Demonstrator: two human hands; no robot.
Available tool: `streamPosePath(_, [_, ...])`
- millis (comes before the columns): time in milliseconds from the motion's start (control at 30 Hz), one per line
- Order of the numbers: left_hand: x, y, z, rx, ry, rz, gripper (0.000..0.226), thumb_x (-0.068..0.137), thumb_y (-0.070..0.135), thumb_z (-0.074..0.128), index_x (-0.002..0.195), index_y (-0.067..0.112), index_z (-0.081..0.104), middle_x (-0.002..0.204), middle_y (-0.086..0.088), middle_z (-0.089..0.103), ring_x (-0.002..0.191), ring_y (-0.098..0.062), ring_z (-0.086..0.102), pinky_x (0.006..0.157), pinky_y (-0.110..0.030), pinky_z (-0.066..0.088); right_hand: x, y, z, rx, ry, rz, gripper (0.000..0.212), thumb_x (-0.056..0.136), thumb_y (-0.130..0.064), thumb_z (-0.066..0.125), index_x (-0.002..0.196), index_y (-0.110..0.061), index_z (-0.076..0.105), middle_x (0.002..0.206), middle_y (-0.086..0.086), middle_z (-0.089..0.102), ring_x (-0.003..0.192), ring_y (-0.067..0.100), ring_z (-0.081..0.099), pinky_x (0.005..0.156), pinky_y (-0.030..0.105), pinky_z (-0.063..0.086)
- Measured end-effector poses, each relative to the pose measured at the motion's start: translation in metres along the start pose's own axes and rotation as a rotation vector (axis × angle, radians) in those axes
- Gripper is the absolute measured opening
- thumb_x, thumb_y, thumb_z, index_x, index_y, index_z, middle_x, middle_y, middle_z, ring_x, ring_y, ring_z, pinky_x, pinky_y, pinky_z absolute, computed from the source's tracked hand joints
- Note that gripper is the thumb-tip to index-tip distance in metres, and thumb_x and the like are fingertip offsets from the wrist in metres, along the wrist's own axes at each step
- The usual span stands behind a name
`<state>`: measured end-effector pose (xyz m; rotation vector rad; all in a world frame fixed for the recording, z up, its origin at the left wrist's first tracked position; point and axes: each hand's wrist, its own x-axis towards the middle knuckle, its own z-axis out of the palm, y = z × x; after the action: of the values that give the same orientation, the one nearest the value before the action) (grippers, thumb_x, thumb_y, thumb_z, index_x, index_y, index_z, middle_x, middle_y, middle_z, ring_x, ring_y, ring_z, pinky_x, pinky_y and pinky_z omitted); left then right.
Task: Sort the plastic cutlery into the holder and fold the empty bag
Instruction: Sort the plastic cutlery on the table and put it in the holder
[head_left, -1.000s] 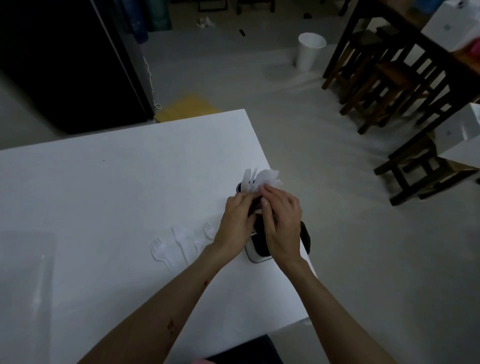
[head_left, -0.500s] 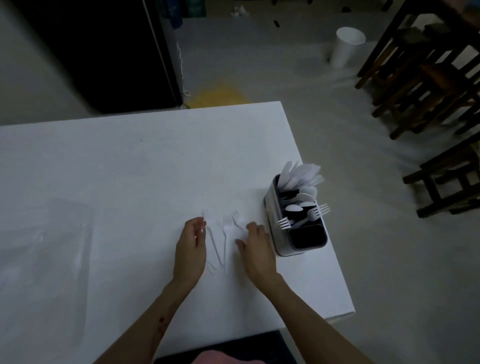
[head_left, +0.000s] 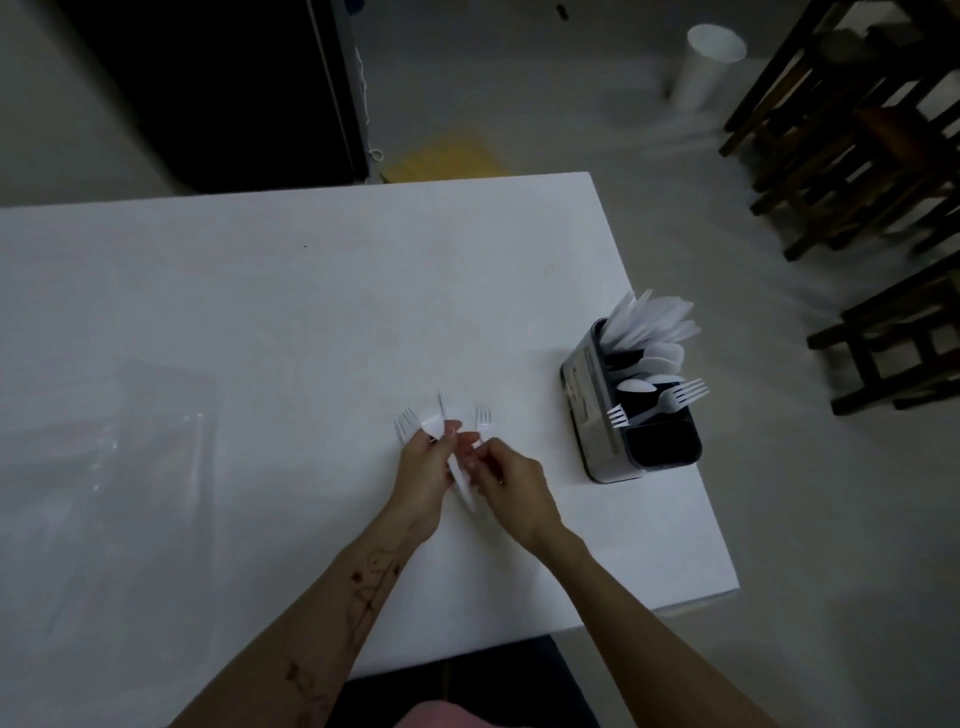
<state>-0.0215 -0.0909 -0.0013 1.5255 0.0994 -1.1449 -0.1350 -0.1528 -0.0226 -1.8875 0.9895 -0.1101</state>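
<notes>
Both hands are down at the middle of the white counter (head_left: 311, 312), close together over the last few loose forks (head_left: 410, 422). The left hand (head_left: 423, 473) has its grip closed around a small bunch of these white plastic forks, their tines fanning out past the fingertips toward the far side. The right hand (head_left: 506, 480) sits just beside it, fingers pinched in on the handles that slope down between the two hands; one more fork head (head_left: 483, 415) pokes up just beyond its fingertips, though whether the grip has that one I cannot tell.

Off to the right, near the counter's edge, stands the holder (head_left: 597, 415), a dark-lined box with compartments. The far compartments bristle with white knives (head_left: 652, 319) and spoons (head_left: 636, 385), two forks lean in the next section, and the nearest compartment looks dark and bare.

The clear plastic bag (head_left: 119, 452) lies flat on the counter well away to the left, unfolded.
</notes>
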Motion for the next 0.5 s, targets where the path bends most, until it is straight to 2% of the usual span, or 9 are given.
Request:
streamPosePath(67, [-0.001,0.003,-0.004,-0.078,0.129,0.018,0.018,0.100,0.018,0.045,0.109,0.005,0.054,0.088,-0.006,0.066,0.082,-0.022,0.066,0.075,-0.028,0.051,0.004,0.004,0.006,-0.136,0.177,0.165,0.024,0.095,-0.044,0.057,0.090,-0.020,0.055,0.083,-0.004,0.066,0.075,0.016,0.064,0.070,0.038,0.055])
streamPosePath(133, [-0.001,0.003,-0.014,-0.122,0.176,-0.009,0.019,0.101,0.018,0.043,0.113,0.005,0.051,0.088,-0.006,0.063,0.076,-0.019,0.064,0.072,-0.026,0.051,0.005,0.009,0.009,-0.301,0.173,0.287,0.028,0.091,-0.047,0.062,0.092,-0.020,0.053,0.090,-0.003,0.060,0.080,0.017,0.060,0.072,0.035,0.052])
streamPosePath(200, [0.000,0.000,-0.025,-0.140,0.150,-0.062,0.022,0.101,0.018,0.044,0.117,0.004,0.050,0.090,-0.006,0.062,0.077,-0.018,0.063,0.074,-0.026,0.050,0.006,0.012,0.011,-0.328,0.125,0.329,0.024,0.092,-0.042,0.062,0.095,-0.019,0.054,0.096,-0.001,0.058,0.083,0.017,0.057,0.073,0.033,0.049])
streamPosePath(333, [-0.001,-0.005,-0.037,-0.170,0.102,-0.107,0.027,0.100,0.018,0.046,0.122,0.004,0.048,0.103,-0.008,0.064,0.084,-0.018,0.062,0.075,-0.024,0.048,0.005,0.013,0.012,-0.164,0.178,0.377,0.016,0.094,-0.034,0.061,0.093,-0.019,0.057,0.096,0.000,0.064,0.082,0.016,0.060,0.072,0.030,0.050])
streamPosePath(400, [-0.001,-0.008,-0.039,-0.193,0.081,-0.104,0.031,0.098,0.019,0.051,0.125,0.005,0.049,0.114,-0.010,0.062,0.092,-0.021,0.062,0.077,-0.025,0.047,0.001,0.007,0.012,0.015,0.229,0.313,0.014,0.094,-0.032,0.063,0.094,-0.018,0.060,0.090,-0.005,0.066,0.081,0.013,0.064,0.070,0.024,0.049])
streamPosePath(433, [-0.001,-0.008,-0.039,-0.203,0.059,-0.103,0.033,0.096,0.020,0.053,0.125,0.006,0.050,0.117,-0.011,0.062,0.097,-0.023,0.062,0.080,-0.027,0.047,-0.001,0.001,0.011,0.108,0.222,0.259,0.012,0.093,-0.030,0.065,0.092,-0.018,0.062,0.086,-0.007,0.068,0.079,0.010,0.065,0.069,0.021,0.049])
streamPosePath(500, [-0.003,-0.008,-0.037,-0.225,0.001,-0.104,0.035,0.095,0.022,0.056,0.125,0.006,0.052,0.118,-0.012,0.063,0.105,-0.028,0.063,0.091,-0.036,0.049,-0.005,-0.013,0.012,0.222,0.093,0.160,0.005,0.091,-0.023,0.068,0.087,-0.020,0.065,0.078,-0.009,0.069,0.072,0.003,0.064,0.064,0.016,0.048])
